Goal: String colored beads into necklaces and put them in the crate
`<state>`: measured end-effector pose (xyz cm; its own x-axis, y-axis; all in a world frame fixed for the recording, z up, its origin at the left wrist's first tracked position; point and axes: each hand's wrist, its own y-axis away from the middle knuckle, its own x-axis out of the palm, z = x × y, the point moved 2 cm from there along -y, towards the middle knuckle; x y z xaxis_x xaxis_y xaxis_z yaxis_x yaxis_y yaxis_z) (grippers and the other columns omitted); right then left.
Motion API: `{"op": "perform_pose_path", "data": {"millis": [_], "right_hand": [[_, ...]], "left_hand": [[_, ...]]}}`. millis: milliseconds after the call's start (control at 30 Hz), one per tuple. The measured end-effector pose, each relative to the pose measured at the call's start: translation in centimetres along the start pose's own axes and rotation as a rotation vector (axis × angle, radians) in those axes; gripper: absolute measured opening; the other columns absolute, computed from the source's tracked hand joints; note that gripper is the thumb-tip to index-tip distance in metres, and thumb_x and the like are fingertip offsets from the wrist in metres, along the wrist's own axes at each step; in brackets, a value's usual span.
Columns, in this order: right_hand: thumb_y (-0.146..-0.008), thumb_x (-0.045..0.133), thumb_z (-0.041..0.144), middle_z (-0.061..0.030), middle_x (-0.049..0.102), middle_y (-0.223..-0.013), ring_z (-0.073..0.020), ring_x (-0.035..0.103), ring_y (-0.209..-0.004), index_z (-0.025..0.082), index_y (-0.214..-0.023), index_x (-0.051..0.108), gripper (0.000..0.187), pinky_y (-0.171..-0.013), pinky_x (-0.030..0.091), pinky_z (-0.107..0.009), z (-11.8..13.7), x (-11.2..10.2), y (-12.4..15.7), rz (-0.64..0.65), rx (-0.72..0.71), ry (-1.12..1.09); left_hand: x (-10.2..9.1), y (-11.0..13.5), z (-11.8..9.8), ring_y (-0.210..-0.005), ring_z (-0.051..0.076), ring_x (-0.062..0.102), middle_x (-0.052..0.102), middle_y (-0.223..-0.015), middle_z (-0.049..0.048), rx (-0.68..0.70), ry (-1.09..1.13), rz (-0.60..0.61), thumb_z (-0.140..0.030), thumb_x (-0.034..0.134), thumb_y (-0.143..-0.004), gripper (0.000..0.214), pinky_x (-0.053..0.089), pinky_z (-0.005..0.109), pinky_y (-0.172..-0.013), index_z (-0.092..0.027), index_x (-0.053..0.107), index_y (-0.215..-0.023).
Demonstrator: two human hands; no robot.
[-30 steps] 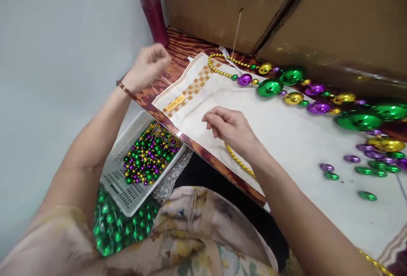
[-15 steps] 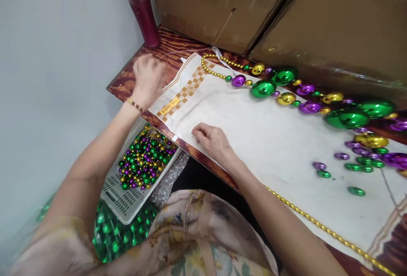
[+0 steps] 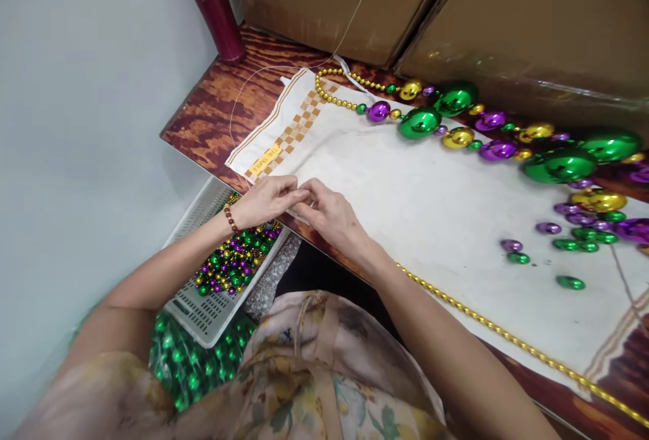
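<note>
My left hand (image 3: 268,201) and my right hand (image 3: 327,217) meet at the table's front edge, fingertips pinched together. A thin pale thread (image 3: 232,105) loops down from the cardboard box to my left hand, which is closed on it. Whatever sits between my right fingertips is too small to make out. A strand of gold beads (image 3: 471,314) runs along the front edge and passes beneath my right forearm. Under both hands lies a white towel (image 3: 405,203) with a checked band. Across its back stretches a necklace of large green, purple and gold beads (image 3: 420,122).
Loose beads (image 3: 570,282) are scattered at the towel's right. Cardboard boxes (image 3: 309,4) line the back, beside a dark red bottle (image 3: 215,14). Below the table's left end stands a pale crate (image 3: 203,328) of small beads, with green beads in plastic (image 3: 197,365) under it.
My left hand has come down and right from the table's left end to join my right hand. The thread now hangs in a wide, slack loop. My right hand has hardly moved.
</note>
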<state>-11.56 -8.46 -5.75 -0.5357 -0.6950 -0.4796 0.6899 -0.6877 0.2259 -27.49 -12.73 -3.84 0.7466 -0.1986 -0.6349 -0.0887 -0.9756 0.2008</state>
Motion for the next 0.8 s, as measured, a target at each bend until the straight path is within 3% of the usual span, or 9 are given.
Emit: {"op": "perform_pose_path", "data": {"millis": [233, 400, 600, 700, 800], "right_hand": [[-0.089, 0.062, 0.034, 0.0006, 0.068, -0.078, -0.0132, 0.054, -0.066, 0.022, -0.092, 0.068, 0.014, -0.062, 0.031, -0.025, -1.7, -2.4, 1.6, 0.191, 0.017, 0.184], [-0.087, 0.058, 0.030, 0.0000, 0.067, -0.076, -0.0144, 0.054, -0.065, 0.022, -0.094, 0.068, 0.015, -0.061, 0.035, -0.025, -4.9, -6.4, 6.7, 0.213, 0.142, 0.287], [-0.091, 0.055, 0.041, -0.0006, 0.072, -0.083, -0.0173, 0.063, -0.071, 0.024, -0.098, 0.067, 0.022, -0.065, 0.045, -0.027, -8.3, -9.7, 16.2, 0.130, 0.324, 0.251], [-0.093, 0.054, 0.043, -0.0013, 0.074, -0.087, -0.0192, 0.068, -0.077, 0.025, -0.099, 0.070, 0.025, -0.070, 0.051, -0.029, -9.5, -9.8, 20.4, 0.070, 0.393, 0.224], [-0.094, 0.052, 0.046, -0.0045, 0.075, -0.097, -0.0220, 0.071, -0.088, 0.025, -0.101, 0.071, 0.029, -0.076, 0.055, -0.031, -10.7, -9.0, 23.4, -0.037, 0.375, 0.186]], "left_hand": [[-1.2, 1.5, 1.2, -0.051, 0.006, 0.033, 0.043, -0.060, -0.0045, -0.137, 0.397, 0.249, -0.049, 0.064, -0.085, 0.036, 0.026, 0.021, -0.049, -0.016, 0.055, -0.074], [-1.7, 3.2, 2.6, -0.046, 0.005, 0.028, 0.040, -0.058, -0.0056, -0.265, 0.547, 0.184, -0.047, 0.065, -0.085, 0.032, 0.021, 0.020, -0.043, -0.017, 0.056, -0.080], [-1.1, 4.7, 3.4, -0.051, 0.008, 0.037, 0.047, -0.059, -0.0036, -0.262, 0.312, 0.057, -0.046, 0.062, -0.085, 0.030, 0.029, 0.020, -0.045, -0.017, 0.061, -0.078], [-0.5, 5.2, 4.1, -0.059, 0.010, 0.046, 0.057, -0.067, -0.0010, -0.195, 0.167, 0.059, -0.047, 0.059, -0.088, 0.032, 0.037, 0.021, -0.053, -0.016, 0.065, -0.080], [0.1, 5.4, 4.9, -0.063, 0.012, 0.052, 0.063, -0.071, 0.0000, -0.134, 0.018, 0.030, -0.045, 0.057, -0.090, 0.030, 0.041, 0.023, -0.059, -0.018, 0.067, -0.083]]}}
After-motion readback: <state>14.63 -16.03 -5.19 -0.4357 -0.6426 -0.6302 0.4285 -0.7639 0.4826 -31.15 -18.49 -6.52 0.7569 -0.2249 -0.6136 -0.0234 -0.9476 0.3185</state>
